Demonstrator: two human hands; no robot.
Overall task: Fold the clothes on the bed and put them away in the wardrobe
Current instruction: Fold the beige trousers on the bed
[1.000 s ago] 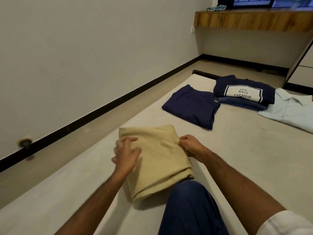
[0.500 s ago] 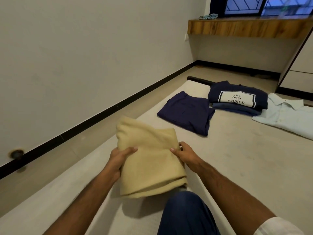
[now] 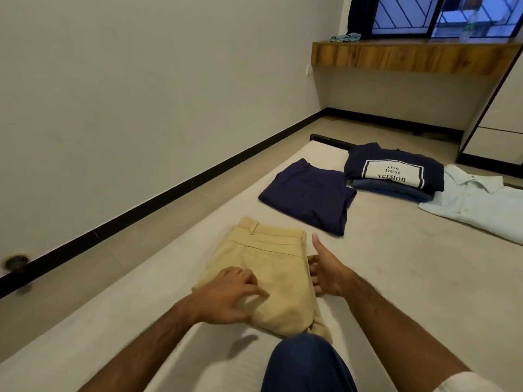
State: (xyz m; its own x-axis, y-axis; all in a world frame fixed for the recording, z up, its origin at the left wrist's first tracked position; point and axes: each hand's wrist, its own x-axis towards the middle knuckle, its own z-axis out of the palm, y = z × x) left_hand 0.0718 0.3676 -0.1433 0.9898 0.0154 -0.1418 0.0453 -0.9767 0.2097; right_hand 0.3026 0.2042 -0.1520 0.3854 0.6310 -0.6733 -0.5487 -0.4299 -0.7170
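You're on the bed (image 3: 368, 278), a pale grey mattress that fills most of the view, w/ your knee in dark blue cloth at the bottom edge.

Far beyond your fingertips, top right, is the wooden sill (image 3: 410, 56) under a barred window, w/ a small blue rag on its left end. A pale cabinet front (image 3: 498, 142) stands at the right edge.

Beyond your right fingers and off to the right lies the light blue shirt (image 3: 478, 205), spread flat, collar up. Just left of it, touching its edge, is a stack of folded tops; the top one is the navy tee (image 3: 396, 171) w/ a white printed panel. Just left of that stack sit the folded navy trousers (image 3: 308, 196), near but apart from the item under your hands.

The folded khaki trousers (image 3: 268, 267) lie flat on the mattress right under and between your fingers, waistband at the far end.

Your left hand (image 3: 226, 295) rests on the near-left part of the khaki fold, fingers loosely bent and spread, pressing on the cloth; no pinch visible. Your right hand (image 3: 328, 271) is at the fold's right edge, thumb pointing up, fingers fairly straight, tips touching or tucked by the cloth edge; can't tell if they're under it.
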